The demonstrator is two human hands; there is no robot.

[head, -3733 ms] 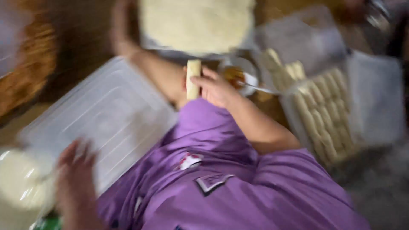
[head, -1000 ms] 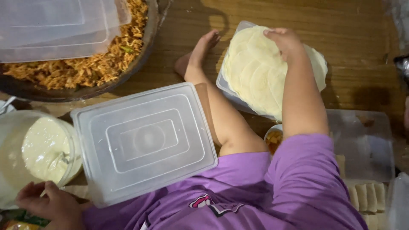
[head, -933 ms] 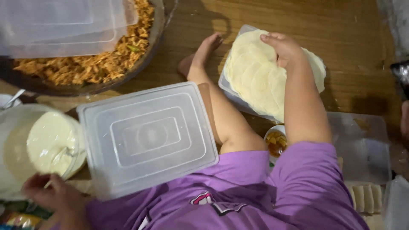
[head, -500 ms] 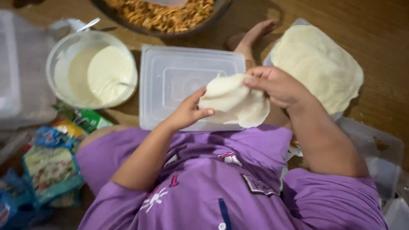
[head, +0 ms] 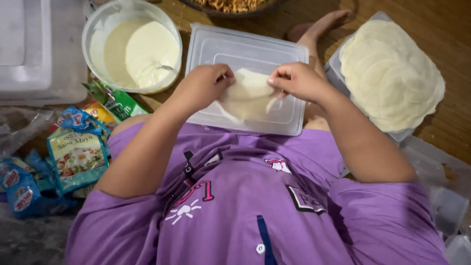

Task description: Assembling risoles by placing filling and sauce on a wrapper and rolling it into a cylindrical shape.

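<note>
Wooden floor as work surface. Clear lidded container at centre; wrapper stack to its right; batter bowl to its left. Left hand and right hand pinch thin wrapper sheet above container, apparently separating layers.

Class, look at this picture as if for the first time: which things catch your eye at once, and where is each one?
In the middle, the left hand and right hand hold a thin pale wrapper spread over a clear plastic lid. At the right lies a stack of round wrappers on a tray; at the upper left stands a white bowl of creamy batter, with bright sachets below it.
</note>
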